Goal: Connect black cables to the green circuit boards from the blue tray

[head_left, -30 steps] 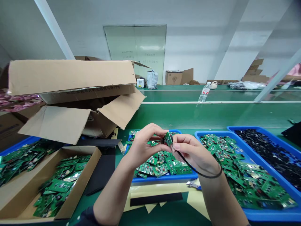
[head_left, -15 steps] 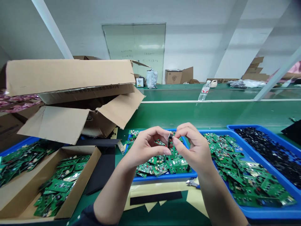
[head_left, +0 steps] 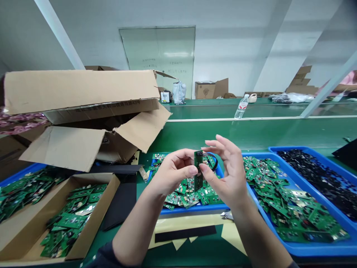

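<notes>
A narrow green circuit board (head_left: 198,173) stands upright between my two hands. My left hand (head_left: 174,173) grips its left edge between thumb and fingers. At its right edge rests the thumb of my right hand (head_left: 227,175), while the other fingers of that hand are raised and partly spread behind it. From the top of the board a thin black strip (head_left: 215,160) curves out to the right, passing by the right fingers. Below both hands lies a blue tray (head_left: 192,209) heaped with green circuit boards (head_left: 181,197).
To the right stand a blue tray (head_left: 315,250) of circuit boards and another tray (head_left: 299,149) of small black parts (head_left: 320,178). Cardboard boxes (head_left: 83,89) and an open carton (head_left: 111,193) of boards occupy the left. Cutters (head_left: 227,215) and a black strip of sheet (head_left: 185,233) lie in front.
The board has turned so that its long face shows upright. My right fingers have lifted and spread, and the black strip now loops out to the right.
</notes>
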Motion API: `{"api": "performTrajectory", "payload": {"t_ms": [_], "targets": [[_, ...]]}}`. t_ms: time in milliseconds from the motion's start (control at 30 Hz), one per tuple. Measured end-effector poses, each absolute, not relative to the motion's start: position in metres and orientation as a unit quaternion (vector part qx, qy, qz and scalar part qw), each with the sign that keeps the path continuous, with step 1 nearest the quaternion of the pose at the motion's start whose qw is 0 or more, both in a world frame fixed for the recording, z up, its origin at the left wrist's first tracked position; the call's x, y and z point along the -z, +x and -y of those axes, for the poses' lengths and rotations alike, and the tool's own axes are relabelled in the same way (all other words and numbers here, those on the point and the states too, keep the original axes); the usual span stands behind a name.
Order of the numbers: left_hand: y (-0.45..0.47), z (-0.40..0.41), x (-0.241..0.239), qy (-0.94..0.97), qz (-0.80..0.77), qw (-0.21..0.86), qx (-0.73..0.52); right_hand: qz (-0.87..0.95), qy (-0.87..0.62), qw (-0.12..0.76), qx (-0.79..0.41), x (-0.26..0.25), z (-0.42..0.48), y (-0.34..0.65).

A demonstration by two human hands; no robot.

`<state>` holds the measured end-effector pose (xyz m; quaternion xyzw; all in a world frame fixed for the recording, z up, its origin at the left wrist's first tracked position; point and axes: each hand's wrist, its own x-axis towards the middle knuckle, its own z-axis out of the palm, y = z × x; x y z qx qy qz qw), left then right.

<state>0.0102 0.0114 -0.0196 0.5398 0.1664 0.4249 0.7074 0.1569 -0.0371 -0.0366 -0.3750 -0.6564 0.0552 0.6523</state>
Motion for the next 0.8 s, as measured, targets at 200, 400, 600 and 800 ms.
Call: {"api": "performTrajectory", "payload": {"t_ms": [200, 400, 600, 800], "targets": [[0.0079, -0.0127, 0.0208, 0.558, -0.158, 0.709, -0.402, 0.66, -0.37, 0.652, 0.037, 0.0303, 0.0347, 0.1638], [0.0118, -0.0096, 0.0198, 0.528, -0.193, 0.705, -0.432, 0.65, -0.386, 0.648, 0.093, 0.0284, 0.0368, 0.1648], [0.0156, -0.0085, 0.019, 0.534, -0.195, 0.695, -0.44, 0.676, -0.383, 0.629, 0.039, 0.0279, 0.0404, 0.1635], [0.0139, -0.0093, 0.0223, 0.526, -0.185, 0.707, -0.435, 0.654, -0.407, 0.636, 0.046, 0.0295, 0.0363, 0.1666]]}}
